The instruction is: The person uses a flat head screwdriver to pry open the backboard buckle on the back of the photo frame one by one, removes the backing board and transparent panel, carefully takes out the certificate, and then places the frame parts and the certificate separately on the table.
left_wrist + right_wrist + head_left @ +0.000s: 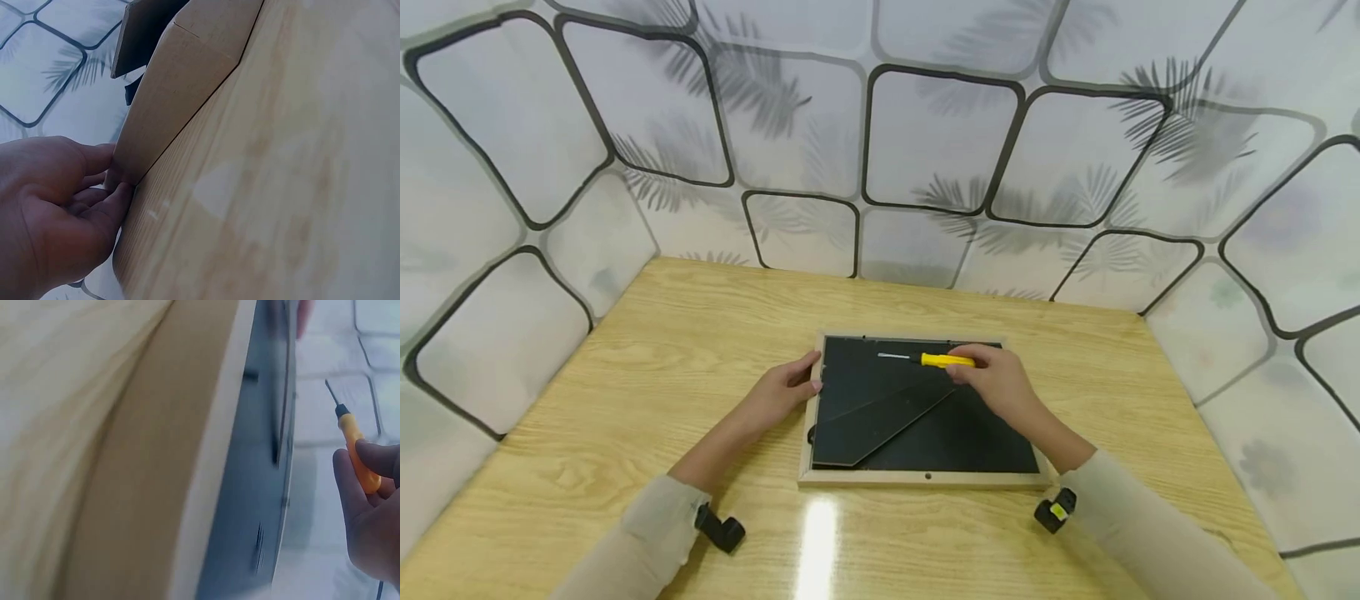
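A picture frame (925,478) with a pale wood rim lies face down on the table, its black backing upward. A folding stand flap (880,429) on the backing is slightly raised along its slanted edge. My left hand (780,390) holds the frame's left side near the far corner; in the left wrist view, its thumb and fingers meet the wooden side (169,94). My right hand (1000,379) grips a screwdriver (946,361) by its yellow handle, over the far right part of the backing. The screwdriver's metal shaft points left, and in the right wrist view it rises above the frame.
The wood-grain table (700,333) extends around the frame on every side. Patterned panels (940,142) stand along its back and both sides. Small dark tabs (251,375) show at the frame's inner edge. A black wrist device (721,529) sits at each sleeve cuff.
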A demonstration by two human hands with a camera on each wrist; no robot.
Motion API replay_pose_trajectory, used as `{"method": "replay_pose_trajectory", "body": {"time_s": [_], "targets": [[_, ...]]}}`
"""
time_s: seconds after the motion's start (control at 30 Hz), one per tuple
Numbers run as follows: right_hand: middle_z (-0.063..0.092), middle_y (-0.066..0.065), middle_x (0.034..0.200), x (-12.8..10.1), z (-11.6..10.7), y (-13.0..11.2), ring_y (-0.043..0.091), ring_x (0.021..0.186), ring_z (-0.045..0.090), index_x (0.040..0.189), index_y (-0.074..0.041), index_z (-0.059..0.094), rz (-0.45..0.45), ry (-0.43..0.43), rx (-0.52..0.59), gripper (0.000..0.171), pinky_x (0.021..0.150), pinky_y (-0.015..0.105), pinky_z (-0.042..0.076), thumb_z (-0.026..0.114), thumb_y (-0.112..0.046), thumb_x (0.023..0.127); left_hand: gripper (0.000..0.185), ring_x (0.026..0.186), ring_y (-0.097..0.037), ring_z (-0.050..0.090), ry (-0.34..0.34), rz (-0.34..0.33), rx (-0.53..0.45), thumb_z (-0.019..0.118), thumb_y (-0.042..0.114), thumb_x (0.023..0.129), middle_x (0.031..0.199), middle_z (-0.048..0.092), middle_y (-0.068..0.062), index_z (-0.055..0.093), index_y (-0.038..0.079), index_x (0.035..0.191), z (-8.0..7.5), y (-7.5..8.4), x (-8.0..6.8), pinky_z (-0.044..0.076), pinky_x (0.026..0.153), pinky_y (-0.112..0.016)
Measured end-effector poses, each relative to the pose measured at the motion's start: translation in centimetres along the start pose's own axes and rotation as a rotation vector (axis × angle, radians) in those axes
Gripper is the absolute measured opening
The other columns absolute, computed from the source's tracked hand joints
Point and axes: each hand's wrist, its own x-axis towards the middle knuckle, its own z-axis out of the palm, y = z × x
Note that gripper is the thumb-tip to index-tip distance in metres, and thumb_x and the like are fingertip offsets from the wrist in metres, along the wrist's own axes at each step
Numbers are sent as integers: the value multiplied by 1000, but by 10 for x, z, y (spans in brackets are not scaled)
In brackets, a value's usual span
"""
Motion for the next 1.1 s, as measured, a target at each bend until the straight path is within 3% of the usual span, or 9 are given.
{"method": "replay_pose_trajectory", "body": {"time_s": [0.23,0.33,0.43,0.57,0.6,0.7,0.97,1.1], "targets": [[72,14,117,-39,-52,34,8,94,72,131,-2,65,99,129,78,45,89,32,59,69,-32,97,62,153,-32,22,-13,-11,-7,51,17,107,167,18,-16,22,7,161,-1,0,0,30,121,-48],[74,5,113,-56,-74,47,2,92,72,134,0,62,140,187,84,53,86,21,57,68,-37,97,62,153,-31,23,-8,-14,-19,52,18,107,167,19,-14,23,7,161,-1,0,-1,31,120,-47],[73,-13,103,-71,-95,60,-2,90,71,138,3,58,176,236,95,58,82,12,54,67,-37,97,63,153,-31,23,-9,-8,-21,52,18,107,167,19,-14,22,8,161,-1,-1,0,31,120,-47],[65,-31,92,-89,-117,80,-6,87,70,141,8,52,242,294,111,63,76,7,51,66,-35,99,63,153,-31,23,-17,-7,-23,52,18,107,168,18,-14,22,8,161,0,-2,0,31,120,-48],[65,-32,90,-93,-121,85,-6,86,70,142,9,51,263,312,112,63,69,7,50,66,-35,99,63,153,-32,23,-19,-6,-25,52,18,107,168,17,-14,22,8,161,0,-2,0,31,120,-48],[66,-32,86,-104,-132,101,-9,82,69,142,10,50,321,360,93,61,65,7,49,64,-33,100,63,153,-32,23,-21,-4,-34,51,17,107,168,17,-15,21,8,161,0,-1,-1,31,120,-48],[61,-33,71,-120,-155,140,-14,67,63,139,12,52,475,483,37,53,64,10,53,60,-25,102,63,153,-32,23,-27,13,-40,51,16,107,168,17,-15,21,6,161,0,0,-2,31,120,-48],[64,-24,73,-125,-164,151,-14,62,61,139,12,53,527,509,-46,51,59,13,53,58,-23,102,63,153,-32,24,-24,10,-24,51,16,107,167,18,-15,21,6,161,1,1,-2,31,120,-48]]}}
